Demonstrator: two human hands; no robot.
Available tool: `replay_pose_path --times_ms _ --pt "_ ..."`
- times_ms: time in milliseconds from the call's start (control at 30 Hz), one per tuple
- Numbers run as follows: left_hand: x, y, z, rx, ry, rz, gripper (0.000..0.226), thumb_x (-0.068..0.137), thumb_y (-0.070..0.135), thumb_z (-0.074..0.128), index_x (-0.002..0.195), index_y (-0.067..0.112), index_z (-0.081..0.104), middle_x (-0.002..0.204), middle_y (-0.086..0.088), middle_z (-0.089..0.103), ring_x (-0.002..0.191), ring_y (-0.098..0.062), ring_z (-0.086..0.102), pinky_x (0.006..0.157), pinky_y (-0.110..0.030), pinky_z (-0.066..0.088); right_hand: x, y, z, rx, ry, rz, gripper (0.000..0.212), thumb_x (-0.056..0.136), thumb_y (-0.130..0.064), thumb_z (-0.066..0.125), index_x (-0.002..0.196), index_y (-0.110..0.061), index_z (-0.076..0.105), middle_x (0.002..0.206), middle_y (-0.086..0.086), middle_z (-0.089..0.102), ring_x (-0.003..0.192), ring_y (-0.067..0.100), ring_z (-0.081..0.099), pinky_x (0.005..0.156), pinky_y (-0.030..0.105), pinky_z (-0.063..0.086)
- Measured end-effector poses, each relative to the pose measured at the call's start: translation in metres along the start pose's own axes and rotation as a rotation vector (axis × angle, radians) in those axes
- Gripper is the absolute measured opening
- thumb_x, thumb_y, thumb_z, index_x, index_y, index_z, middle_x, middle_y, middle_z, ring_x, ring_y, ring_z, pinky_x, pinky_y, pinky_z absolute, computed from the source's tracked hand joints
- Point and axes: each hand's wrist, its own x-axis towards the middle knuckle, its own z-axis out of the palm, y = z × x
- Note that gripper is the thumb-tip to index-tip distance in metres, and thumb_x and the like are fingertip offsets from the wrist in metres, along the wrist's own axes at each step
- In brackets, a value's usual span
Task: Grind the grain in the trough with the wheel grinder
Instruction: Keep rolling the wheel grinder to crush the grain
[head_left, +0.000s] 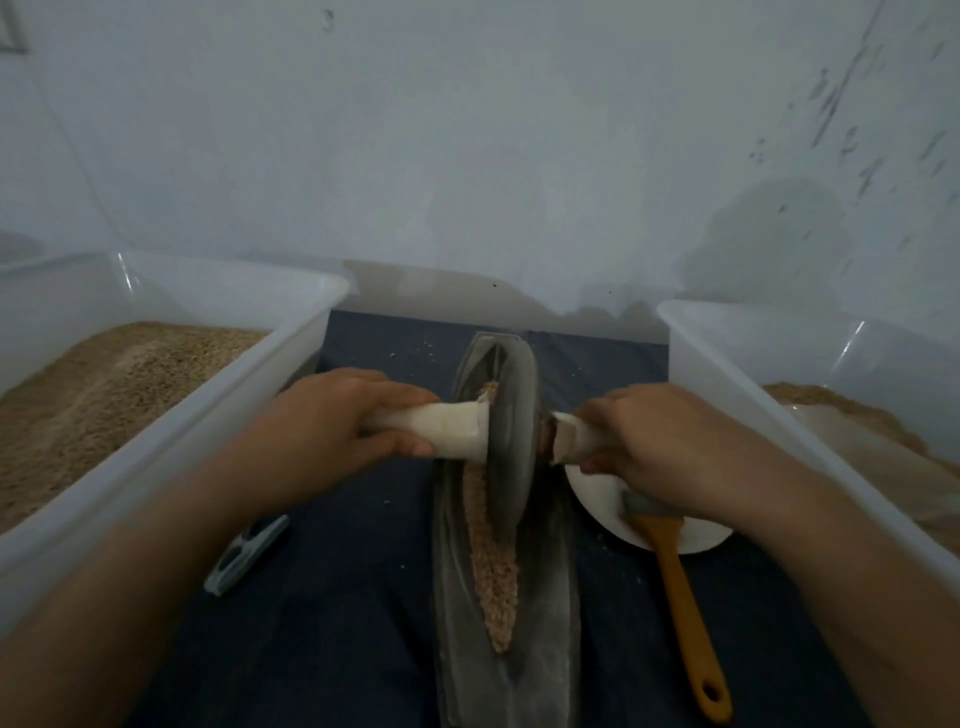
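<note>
While my left hand (332, 421) and right hand (660, 441) wrap fingers round the wheel grinder (511, 431) handles, its disc sits in the grain (493, 561) of the trough (545, 597).

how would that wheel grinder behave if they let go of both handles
The wheel grinder stands on a thin edge in the trough, so it would probably tip sideways. Being round, it may roll along the groove. It looks like metal, likely heavy.

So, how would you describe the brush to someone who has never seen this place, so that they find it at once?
Start from the long grey trough in the middle of the dark cloth. Just to its right, below the right hand, lies the brush, its head resting on a white dish. Its orange handle with a hole at the near end sets it apart.
</note>
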Motion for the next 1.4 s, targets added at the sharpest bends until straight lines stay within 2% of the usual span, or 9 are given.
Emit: replay_pose_path --times_ms 167,267,467,633,767,867,1067,1233,1400 --pt "-0.012 0.004 -0.029 -0.279 -0.287 0.1 0.044 0.066 0.074 0.054 0.106 0.059 0.057 0.1 0.034 0.063 0.092 0.011 0.059 0.079 -0.009 0.044 -0.028 -0.006 -0.038 0.141 -0.267 -0.094 0.02 0.084 -0.051 0.057 0.076 -0.037 0.045 0.07 -0.013 0.046 0.065 0.0 0.045 0.056 0.016 0.032" --pt "-0.013 0.006 -0.033 -0.29 -0.347 0.101 0.046 0.062 0.075 0.053 0.107 0.062 0.054 0.101 0.033 0.063 0.093 0.009 0.06 0.08 -0.01 0.044 -0.036 -0.006 -0.042 0.178 -0.271 -0.104 0.019 0.083 -0.054 0.056 0.081 -0.036 0.051 0.073 -0.013 0.049 0.068 0.001 0.05 0.06 0.018 0.037" --pt "-0.001 0.003 -0.006 -0.118 -0.107 -0.085 0.03 0.075 0.057 0.056 0.104 0.06 0.05 0.096 0.026 0.058 0.092 0.004 0.055 0.071 -0.012 0.037 -0.002 -0.001 -0.002 0.096 -0.04 0.01 0.017 0.094 -0.039 0.048 0.106 -0.028 0.052 0.103 -0.003 0.059 0.094 0.015 0.055 0.083 0.032 0.043" --pt "0.007 -0.001 0.024 0.197 0.228 -0.051 0.047 0.085 0.041 0.06 0.13 0.028 0.054 0.11 -0.001 0.063 0.1 -0.023 0.055 0.081 -0.034 0.037 0.016 0.002 0.03 0.038 0.263 0.118 0.043 0.096 -0.036 0.044 0.137 -0.026 0.038 0.131 -0.005 0.051 0.118 0.014 0.043 0.092 0.023 0.019" --pt "0.003 -0.003 0.006 0.037 0.058 -0.019 0.045 0.078 0.05 0.06 0.122 0.042 0.055 0.099 0.017 0.059 0.096 -0.005 0.056 0.076 -0.019 0.037 0.008 0.002 0.01 0.011 0.114 0.01 0.025 0.091 -0.041 0.052 0.112 -0.028 0.052 0.106 -0.005 0.059 0.098 0.015 0.051 0.078 0.024 0.03" --pt "-0.007 0.0 -0.014 -0.203 -0.173 0.02 0.044 0.065 0.067 0.055 0.107 0.054 0.058 0.095 0.031 0.063 0.093 0.011 0.056 0.075 -0.005 0.04 -0.011 -0.003 -0.019 0.11 -0.095 -0.073 0.016 0.086 -0.046 0.057 0.087 -0.035 0.045 0.082 -0.012 0.053 0.078 0.007 0.05 0.059 0.016 0.028" --pt "-0.013 0.008 -0.029 -0.3 -0.284 0.069 0.039 0.068 0.075 0.052 0.103 0.06 0.06 0.098 0.031 0.065 0.09 0.01 0.06 0.079 -0.01 0.045 -0.031 -0.006 -0.04 0.194 -0.248 -0.088 0.019 0.083 -0.053 0.058 0.089 -0.036 0.052 0.074 -0.01 0.052 0.07 0.003 0.051 0.06 0.019 0.037" --pt "-0.002 0.007 -0.006 -0.043 -0.048 -0.058 0.029 0.078 0.054 0.057 0.106 0.059 0.051 0.102 0.021 0.062 0.089 0.005 0.056 0.077 -0.016 0.041 -0.001 0.0 -0.004 0.052 0.003 0.01 0.021 0.09 -0.042 0.053 0.107 -0.029 0.056 0.097 -0.006 0.061 0.091 0.013 0.057 0.073 0.027 0.037" --pt "0.005 0.007 0.029 0.276 0.324 0.0 0.047 0.08 0.032 0.069 0.125 0.019 0.06 0.104 -0.007 0.067 0.094 -0.03 0.061 0.084 -0.041 0.042 0.017 0.003 0.034 0.005 0.291 0.122 0.041 0.094 -0.032 0.05 0.134 -0.028 0.042 0.126 -0.006 0.055 0.114 0.015 0.047 0.095 0.025 0.026"
